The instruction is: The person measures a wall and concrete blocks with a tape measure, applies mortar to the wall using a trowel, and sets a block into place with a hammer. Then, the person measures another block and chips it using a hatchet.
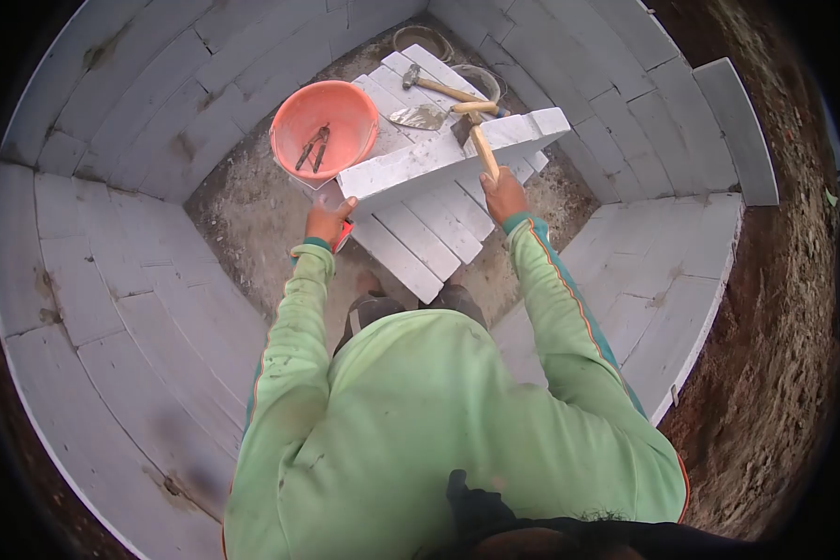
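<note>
My right hand (505,194) is closed round the wooden handle of a hatchet-like tool (483,149). Its dark, flat metal head rests against or just over a long white lightweight block (429,166). That block stands on edge across a stack of similar blocks (411,252). At the block's left end, my left hand (327,222) is closed on a small red object (344,234), perhaps a tape measure, with the thumb near the block's corner. Behind the block lie a mortar-smeared trowel (420,117) and a hammer (439,89) with a wooden handle.
An orange bucket (357,101) holding rusty pliers (315,147) stands left of the block. Two round basins, one of them dark (423,40), sit in the far corner. White block walls (149,93) enclose me, with brown soil (765,327) outside on the right.
</note>
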